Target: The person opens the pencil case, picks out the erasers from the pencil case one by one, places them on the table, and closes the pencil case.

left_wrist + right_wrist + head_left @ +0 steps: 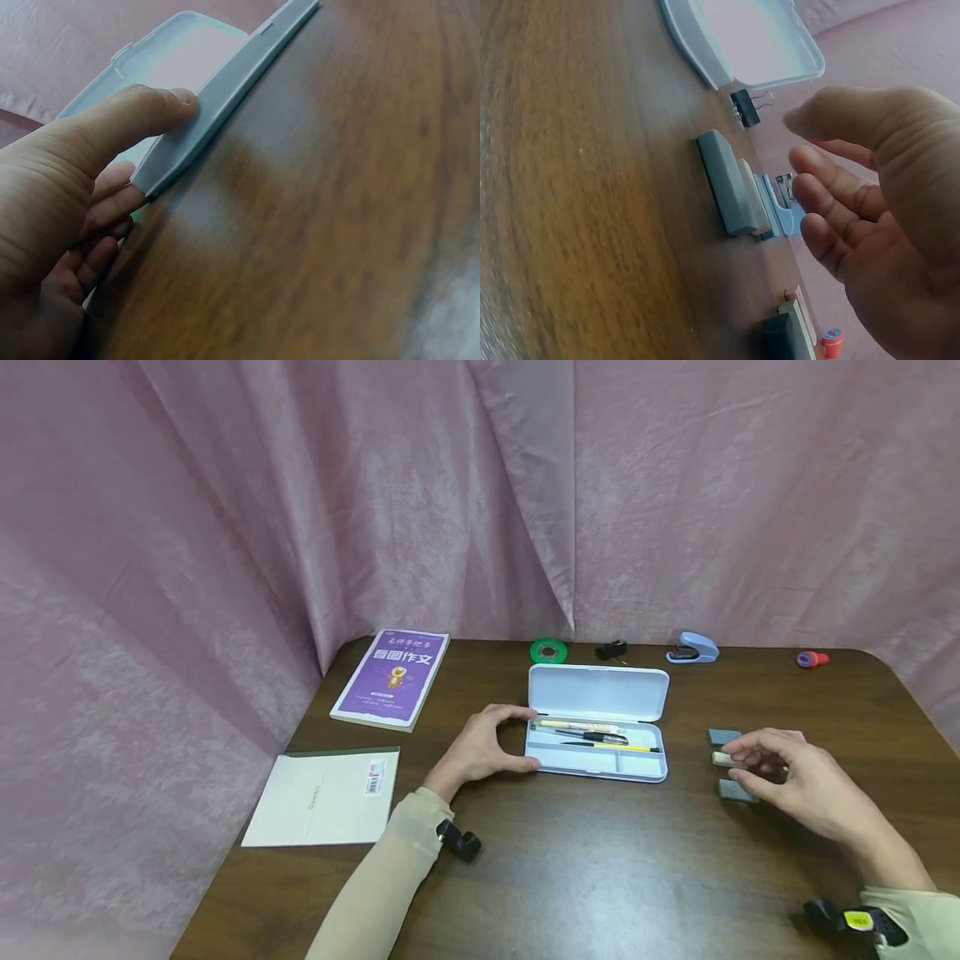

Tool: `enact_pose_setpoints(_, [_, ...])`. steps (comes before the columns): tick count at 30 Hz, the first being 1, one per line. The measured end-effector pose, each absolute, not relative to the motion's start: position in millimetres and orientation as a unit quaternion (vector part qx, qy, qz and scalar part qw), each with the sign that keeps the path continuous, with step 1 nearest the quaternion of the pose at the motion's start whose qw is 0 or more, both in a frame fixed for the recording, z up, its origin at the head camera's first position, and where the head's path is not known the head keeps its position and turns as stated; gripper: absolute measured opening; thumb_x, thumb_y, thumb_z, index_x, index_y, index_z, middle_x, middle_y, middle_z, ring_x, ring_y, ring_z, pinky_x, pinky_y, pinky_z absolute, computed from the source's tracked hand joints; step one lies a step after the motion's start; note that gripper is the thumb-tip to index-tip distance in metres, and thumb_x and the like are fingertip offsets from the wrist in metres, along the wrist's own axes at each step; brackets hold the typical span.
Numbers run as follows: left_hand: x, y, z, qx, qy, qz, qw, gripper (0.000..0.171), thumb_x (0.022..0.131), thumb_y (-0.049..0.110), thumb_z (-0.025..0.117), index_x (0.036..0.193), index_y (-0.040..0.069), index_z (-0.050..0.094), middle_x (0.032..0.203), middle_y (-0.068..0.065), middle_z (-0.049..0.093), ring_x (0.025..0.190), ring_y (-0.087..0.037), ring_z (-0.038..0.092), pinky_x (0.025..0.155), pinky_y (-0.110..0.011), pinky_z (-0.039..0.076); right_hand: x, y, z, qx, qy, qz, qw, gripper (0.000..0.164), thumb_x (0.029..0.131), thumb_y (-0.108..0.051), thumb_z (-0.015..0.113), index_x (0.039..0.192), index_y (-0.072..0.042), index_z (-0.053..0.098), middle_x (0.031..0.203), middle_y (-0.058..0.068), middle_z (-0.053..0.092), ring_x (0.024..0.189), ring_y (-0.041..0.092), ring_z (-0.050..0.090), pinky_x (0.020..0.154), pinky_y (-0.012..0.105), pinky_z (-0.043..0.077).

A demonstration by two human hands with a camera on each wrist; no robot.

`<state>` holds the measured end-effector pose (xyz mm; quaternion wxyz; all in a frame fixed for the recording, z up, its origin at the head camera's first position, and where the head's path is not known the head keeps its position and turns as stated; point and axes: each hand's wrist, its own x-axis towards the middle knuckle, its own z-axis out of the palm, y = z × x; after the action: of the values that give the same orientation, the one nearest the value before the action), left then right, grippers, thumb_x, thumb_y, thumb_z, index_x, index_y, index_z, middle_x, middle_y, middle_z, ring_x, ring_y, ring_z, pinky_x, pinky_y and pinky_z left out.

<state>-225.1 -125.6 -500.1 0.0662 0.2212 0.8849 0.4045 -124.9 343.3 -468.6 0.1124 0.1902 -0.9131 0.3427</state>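
Note:
A pale blue pencil case (596,768) lies with its lid raised. Inside are a yellow pencil (626,747), a black pen (600,737) and a light patterned pen (577,725). My left hand (483,747) grips the case's left end, its thumb (150,112) on the front wall and fingers round the back corner. Above several small eraser-like blocks hovers my right hand (802,781), fingers loosely bent and holding nothing. Nearest are a grey-blue block (724,180), a cream block (751,193) and another blue block (723,737); others are partly hidden by the hand.
Along the back edge lie green tape (548,642), a black binder clip (611,650), a blue stapler (693,647) and a small red cylinder (812,659). On the left are a purple book (393,672) and a pale notebook (322,797). Pink curtain (450,527) hangs behind the table.

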Motion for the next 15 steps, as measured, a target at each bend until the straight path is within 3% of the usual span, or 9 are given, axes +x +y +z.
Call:
enact_pose_setpoints(7, [-225.2,-124.2,-500.2,0.219,0.888,0.398,0.068,0.079,0.076,0.048,0.104,0.147,0.033,0.071,0.154,0.003,0.064,0.151,-0.023,0.051,0.128,-0.048,0.04,-123.8,340.3,-464.4,0.166,-0.912,0.359,0.11,0.03,0.095,-0.004,0.088,0.118,-0.022,0.079,0.099,-0.008,0.075,0.09,0.002,0.061,0.076,0.015,0.046])
enact_pose_setpoints(15, [-225.2,-124.7,-500.1,0.219,0.888,0.398,0.065,0.079,0.076,0.048,0.104,0.146,0.033,0.071,0.154,0.004,0.064,0.15,-0.022,0.052,0.128,-0.047,0.04,-127.6,330.8,-459.7,0.151,-0.906,0.376,0.126,0.034,0.096,-0.001,0.085,0.126,-0.016,0.077,0.105,-0.002,0.075,0.089,-0.001,0.065,0.076,0.013,0.047])
